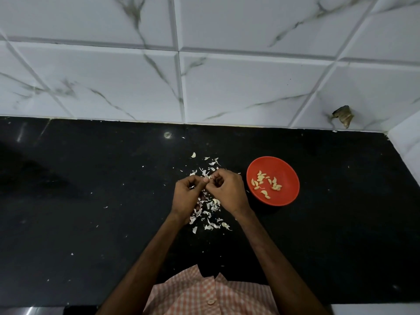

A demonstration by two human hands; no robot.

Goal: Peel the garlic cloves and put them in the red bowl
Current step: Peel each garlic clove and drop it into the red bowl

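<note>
A clove (209, 177) is pinched between the fingertips of both hands, above the middle of the table (91, 201). It is small and almost wholly hidden by the fingers, so its skin cannot be judged. The left hand (187, 194) has its fingers curled in, with the thumb lying on top and pressing at the clove. The right hand (227, 192) meets it from the other side, fingers bent tight and knuckles up. The two hands touch at the tips.

Under and around the hands lies a loose heap of pale skins (208, 208). It spreads from beyond the fingertips back to the wrists, with stray flakes farther out on the dark surface.

Just beside the right hand stands the red bowl (286, 194), upright on the table. Peeled cloves (264, 181) lie scattered over its bottom, yellowish and apart from one another.

The table is black and glossy and runs the whole width of the view. Behind it rises a wall (227, 76) of white tiles veined with grey. Low on the right of the wall is a broken patch (343, 115). At the near edge is an orange and white checked shirt (204, 294), with both bare forearms reaching out from it.
</note>
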